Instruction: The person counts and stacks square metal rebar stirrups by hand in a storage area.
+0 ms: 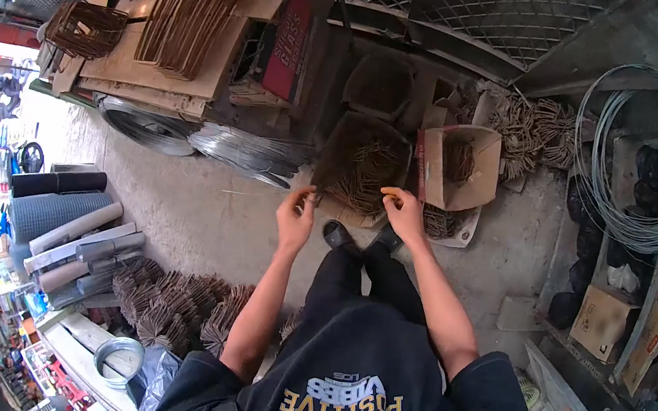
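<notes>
From here I cannot tell whether the left hand's fingers pinch anything; whatever sits between them is too thin to make out. The right hand covers part of the dark sack of rusty brown wire pieces. The small goods in the bottom left corner blur together, cut off by the lens edge.

— Colours on the shop floor?
— Rust-brown nails in a brown cardboard box, silver-grey wire coils on pale grey concrete.
— And the clothing?
— A black shirt lettered in yellow and white, with black trousers and black shoes.
— Anything brighter?
— A red panel with white lettering.
</notes>
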Demonstrator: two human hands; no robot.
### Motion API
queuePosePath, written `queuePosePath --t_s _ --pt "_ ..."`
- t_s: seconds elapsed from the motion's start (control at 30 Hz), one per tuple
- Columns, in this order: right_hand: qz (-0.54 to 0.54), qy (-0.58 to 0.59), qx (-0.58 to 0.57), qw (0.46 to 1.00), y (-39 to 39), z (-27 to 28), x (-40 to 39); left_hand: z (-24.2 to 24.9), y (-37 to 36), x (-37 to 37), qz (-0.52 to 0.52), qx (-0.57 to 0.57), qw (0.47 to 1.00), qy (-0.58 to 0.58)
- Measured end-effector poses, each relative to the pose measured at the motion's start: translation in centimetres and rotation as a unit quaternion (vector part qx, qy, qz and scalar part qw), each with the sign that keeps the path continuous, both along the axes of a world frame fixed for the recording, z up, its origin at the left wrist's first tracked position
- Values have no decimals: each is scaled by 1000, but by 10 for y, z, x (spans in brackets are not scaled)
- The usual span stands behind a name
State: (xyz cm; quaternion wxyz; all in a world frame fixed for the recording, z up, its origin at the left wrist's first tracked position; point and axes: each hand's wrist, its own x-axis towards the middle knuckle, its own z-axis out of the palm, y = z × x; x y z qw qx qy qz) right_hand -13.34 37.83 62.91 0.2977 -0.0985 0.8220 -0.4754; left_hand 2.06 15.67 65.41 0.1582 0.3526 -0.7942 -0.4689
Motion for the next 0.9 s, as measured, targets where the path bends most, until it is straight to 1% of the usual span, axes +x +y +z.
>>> queuePosePath --t_s 0.07,0.1,0.13,0.2,0.23,0.27,0.33,0.37,0.4,0.43,0.47,0.5,0.53,0.57,0.6,0.63,0.67,0.73,0.77,0.8,0.87,0.9 --pt "-4 0 7 1000 -2 -32 3 -39 -1 1 -30 67 994 -83" --pt "-5 -10 16 1000 -4 -49 3 -64 -2 2 -23 102 991 -88" --pt "-2 -9 16 1000 -6 -74 4 -93 -5 5 -20 102 991 -86" --pt "12 -43 69 997 -16 -134 -5 -169 -16 2 -1 169 978 -123" --pt "8 -39 82 996 -21 -156 -8 -205 -28 -2 -21 200 967 -154" --pt "12 -43 84 995 -26 -181 -10 -243 -33 -1 -17 202 966 -158" --pt "57 -16 131 990 -43 -241 -27 -300 -46 -21 0 192 946 -262" --pt "68 -9 143 987 -52 -266 -36 -388 -62 -4 -50 208 961 -175" --pt "67 -6 145 987 -60 -309 -43 -408 -64 -19 -51 209 961 -171" --pt "83 72 157 982 -67 -362 -48 -415 -67 -41 -57 211 963 -157" --pt "99 148 167 970 -76 -404 -53 -525 -86 -33 -71 186 974 -109" --pt "100 151 167 969 -88 -430 -62 -629 -103 -26 -86 160 981 -62" --pt "143 179 207 951 -99 -452 -71 -713 -118 -25 -101 133 986 -15" --pt "187 206 247 928 -109 -471 -81 -758 -125 -36 -54 116 990 -56" --pt "188 210 249 927 -119 -478 -93 -786 -129 -44 -28 107 991 -75" --pt "245 190 282 908 -130 -478 -104 -812 -132 -53 -2 99 991 -94" --pt "300 171 314 885 -140 -483 -110 -833 -137 -61 -20 128 988 -79" --pt "308 196 304 880 -155 -509 -116 -866 -146 -76 -38 156 985 -58" --pt "315 214 295 876 -159 -518 -117 -879 -142 -78 -13 188 980 -68" --pt "314 215 297 876 -165 -519 -118 -882 -140 -81 6 228 971 -78" --pt "337 216 349 848 -172 -510 -119 -874 -133 -83 56 314 943 -94" --pt "338 219 350 846 -174 -515 -119 -866 -129 -86 84 354 927 -95"
